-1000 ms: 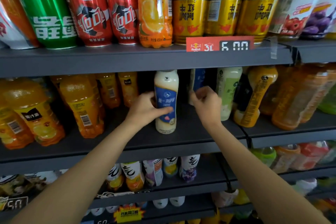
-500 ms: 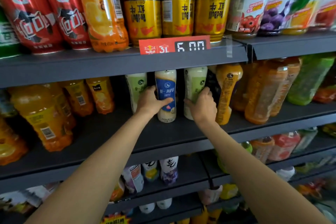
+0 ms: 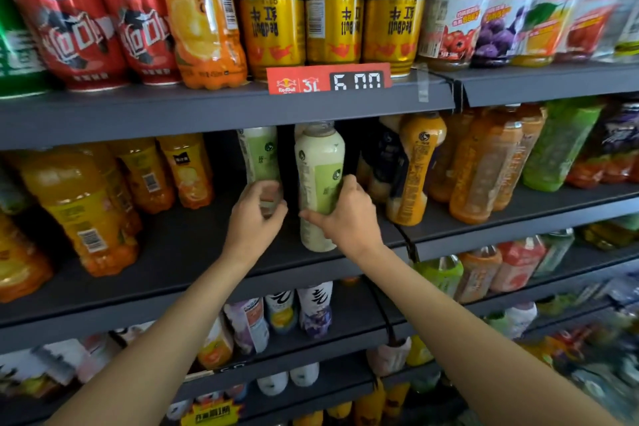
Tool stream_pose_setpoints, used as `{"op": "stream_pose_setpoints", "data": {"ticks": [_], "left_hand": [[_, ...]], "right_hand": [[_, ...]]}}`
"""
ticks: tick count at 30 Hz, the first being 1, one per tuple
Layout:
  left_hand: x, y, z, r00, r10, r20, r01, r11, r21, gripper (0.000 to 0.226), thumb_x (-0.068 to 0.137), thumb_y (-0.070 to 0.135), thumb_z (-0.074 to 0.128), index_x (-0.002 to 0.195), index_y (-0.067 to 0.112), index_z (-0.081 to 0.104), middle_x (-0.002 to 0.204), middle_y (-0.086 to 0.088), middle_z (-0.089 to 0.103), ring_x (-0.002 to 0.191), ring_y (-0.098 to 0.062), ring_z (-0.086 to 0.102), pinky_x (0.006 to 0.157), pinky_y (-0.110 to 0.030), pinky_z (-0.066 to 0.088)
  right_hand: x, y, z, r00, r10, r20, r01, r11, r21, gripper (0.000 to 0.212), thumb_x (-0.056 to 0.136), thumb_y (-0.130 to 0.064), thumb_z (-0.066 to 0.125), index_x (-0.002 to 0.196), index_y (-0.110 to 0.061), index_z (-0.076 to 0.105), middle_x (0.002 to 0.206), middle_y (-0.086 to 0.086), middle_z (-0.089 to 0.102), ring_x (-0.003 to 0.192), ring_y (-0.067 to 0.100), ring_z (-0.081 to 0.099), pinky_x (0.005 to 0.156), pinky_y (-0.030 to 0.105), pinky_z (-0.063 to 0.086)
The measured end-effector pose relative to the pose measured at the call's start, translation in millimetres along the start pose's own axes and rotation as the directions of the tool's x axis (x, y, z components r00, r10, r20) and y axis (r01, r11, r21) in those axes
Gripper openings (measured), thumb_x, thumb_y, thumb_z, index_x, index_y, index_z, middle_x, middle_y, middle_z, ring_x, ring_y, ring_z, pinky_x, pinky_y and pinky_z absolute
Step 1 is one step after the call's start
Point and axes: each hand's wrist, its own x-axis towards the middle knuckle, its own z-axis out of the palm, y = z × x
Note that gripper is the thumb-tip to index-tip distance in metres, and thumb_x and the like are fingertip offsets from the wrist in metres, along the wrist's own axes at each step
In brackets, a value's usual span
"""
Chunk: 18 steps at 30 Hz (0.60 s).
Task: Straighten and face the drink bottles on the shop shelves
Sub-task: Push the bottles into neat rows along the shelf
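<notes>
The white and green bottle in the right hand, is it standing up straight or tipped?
Nearly upright. The white-and-green bottle stands base-down on the shelf, gripped by the right hand.

Dark shelf (image 3: 179, 252), green-label bottles (image 3: 320, 183), orange bottles (image 3: 86, 214)

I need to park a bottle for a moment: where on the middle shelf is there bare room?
Bare shelf deck lies between the orange juice bottles on the left and the left hand, forward to the shelf lip. Right of the right hand and its green-label bottle, the orange bottles stand crowded.
</notes>
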Motion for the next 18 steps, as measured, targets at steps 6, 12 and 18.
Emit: {"op": "stream_pose_setpoints", "data": {"ticks": [6, 12, 18], "left_hand": [[-8.1, 1.1, -24.5, 0.993, -0.057, 0.1, 0.068, 0.992, -0.105, 0.035, 0.083, 0.019, 0.068, 0.114, 0.015, 0.051, 0.11, 0.003, 0.057, 0.089, 0.005, 0.054, 0.076, -0.009, 0.042], [10.8, 0.5, -29.1, 0.976, -0.149, 0.157, 0.148, 0.989, 0.014, 0.052, 0.081, 0.022, 0.071, 0.125, 0.008, 0.049, 0.123, -0.006, 0.059, 0.11, -0.02, 0.057, 0.093, -0.034, 0.047], [23.3, -5.8, -25.1, 0.966, -0.174, 0.192, 0.154, 0.981, 0.117, 0.053, 0.087, 0.027, 0.064, 0.132, 0.006, 0.045, 0.134, -0.011, 0.052, 0.124, -0.026, 0.048, 0.104, -0.041, 0.04]], "right_hand": [[-5.3, -39.8, 44.2, 0.999, -0.036, -0.007, 0.036, 0.998, 0.058, 0.044, 0.085, -0.02, 0.064, 0.117, 0.0, 0.041, 0.118, 0.017, 0.051, 0.107, 0.034, 0.053, 0.082, 0.039, 0.043], [-6.0, -36.9, 53.4, 0.996, -0.069, 0.062, 0.057, 0.984, 0.171, 0.061, 0.077, -0.007, 0.069, 0.129, 0.003, 0.039, 0.122, 0.019, 0.05, 0.112, 0.032, 0.049, 0.089, 0.028, 0.038], [-14.9, -11.4, 42.5, 0.996, 0.058, 0.072, -0.067, 0.989, 0.131, 0.058, 0.083, -0.008, 0.065, 0.133, -0.002, 0.038, 0.128, 0.016, 0.042, 0.102, 0.036, 0.059, 0.088, 0.046, 0.048]]}}
